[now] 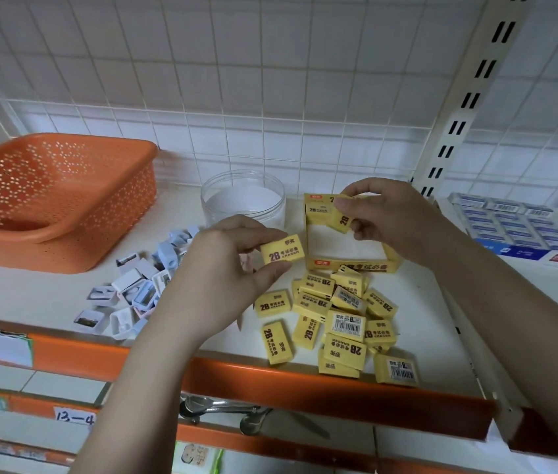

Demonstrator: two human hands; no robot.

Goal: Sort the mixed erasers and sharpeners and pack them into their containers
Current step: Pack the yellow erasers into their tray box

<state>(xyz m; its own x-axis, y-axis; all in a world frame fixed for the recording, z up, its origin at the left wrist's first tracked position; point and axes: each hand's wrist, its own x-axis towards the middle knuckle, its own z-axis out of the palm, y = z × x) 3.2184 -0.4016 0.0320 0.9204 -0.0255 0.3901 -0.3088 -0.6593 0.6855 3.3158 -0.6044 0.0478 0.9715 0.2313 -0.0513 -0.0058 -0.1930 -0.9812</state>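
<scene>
On the shelf, seen from the head camera, one yellow eraser (341,218) is pinched by the right hand (387,213) inside the nearly empty eraser box (353,265), another (282,252) by the left hand (226,268). Most erasers (335,323) lie loose, and the sharpeners (134,289) are heaped beside an empty clear jar (243,196); packing is judged barely begun.

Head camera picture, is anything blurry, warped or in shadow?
Head view: wide-angle bending curves the shelf edge and the upright post; the orange basket looks slightly smeared; print on the eraser in the left hand stays readable; below the shelf it is dim.
</scene>
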